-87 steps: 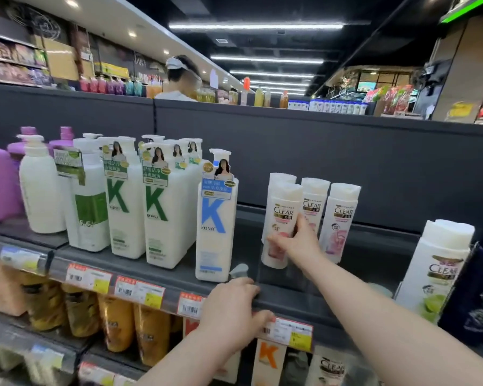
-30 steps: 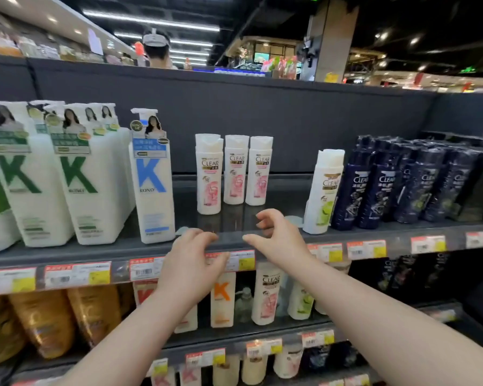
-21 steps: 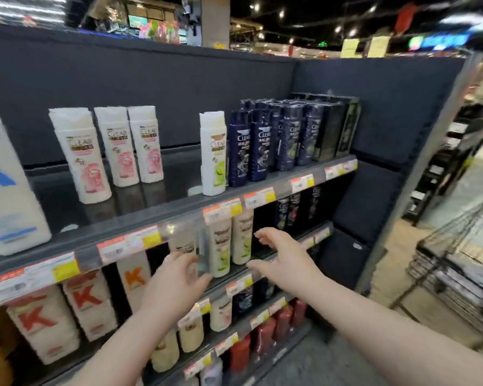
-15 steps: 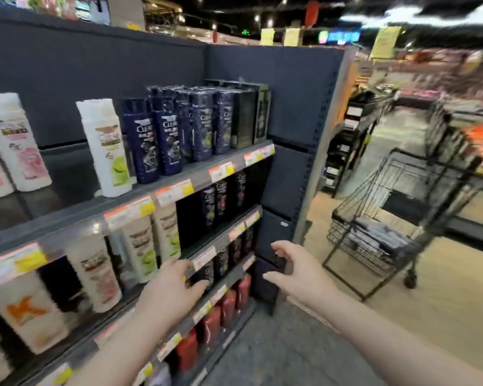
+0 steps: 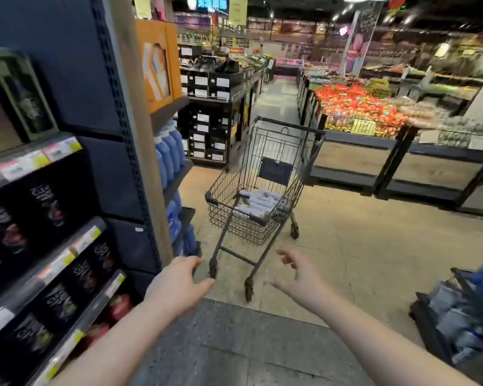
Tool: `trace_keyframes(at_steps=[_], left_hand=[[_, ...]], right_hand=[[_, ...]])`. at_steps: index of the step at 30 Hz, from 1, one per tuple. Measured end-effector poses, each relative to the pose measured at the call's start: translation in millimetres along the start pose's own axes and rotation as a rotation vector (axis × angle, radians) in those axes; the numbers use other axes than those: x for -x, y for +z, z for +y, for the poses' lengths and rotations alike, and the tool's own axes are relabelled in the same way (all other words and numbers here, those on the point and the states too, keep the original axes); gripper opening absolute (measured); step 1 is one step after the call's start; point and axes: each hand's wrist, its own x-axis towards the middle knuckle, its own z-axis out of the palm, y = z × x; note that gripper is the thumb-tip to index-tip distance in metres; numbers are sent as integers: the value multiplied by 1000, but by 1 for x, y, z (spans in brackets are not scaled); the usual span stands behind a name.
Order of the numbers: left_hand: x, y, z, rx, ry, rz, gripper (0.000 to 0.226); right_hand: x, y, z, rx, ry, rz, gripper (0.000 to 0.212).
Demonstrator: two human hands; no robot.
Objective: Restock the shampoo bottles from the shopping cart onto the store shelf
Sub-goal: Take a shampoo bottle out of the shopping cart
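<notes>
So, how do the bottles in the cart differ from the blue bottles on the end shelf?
Colour: cart bottles are whitish, shelf bottles are blue. Pose: cart bottles lie flat in the cart; shelf bottles stand upright in a row. Both groups are packed close together.

A dark wire shopping cart [image 5: 243,227] is seen upright on its wheels, near the end of the store shelf [image 5: 56,260]. Pale shampoo bottles [image 5: 258,203] are laid flat in its basket; dark bottles [image 5: 50,207] are ranged on the shelf's tiers.
</notes>
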Motion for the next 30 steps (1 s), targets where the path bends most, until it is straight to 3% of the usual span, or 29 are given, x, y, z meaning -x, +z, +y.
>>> trace_keyframes(at_steps=[6, 14, 30], left_hand=[[-69, 46, 89, -11, 78, -83, 61], [-152, 84, 141, -21, 64, -132, 57], [-444, 137, 221, -24, -8, -305, 63]], right_hand=[[-43, -67, 75, -28, 94, 28, 66], [-109, -102, 133, -3, 158, 36, 65], [-377, -172, 212, 55, 274, -62, 63]])
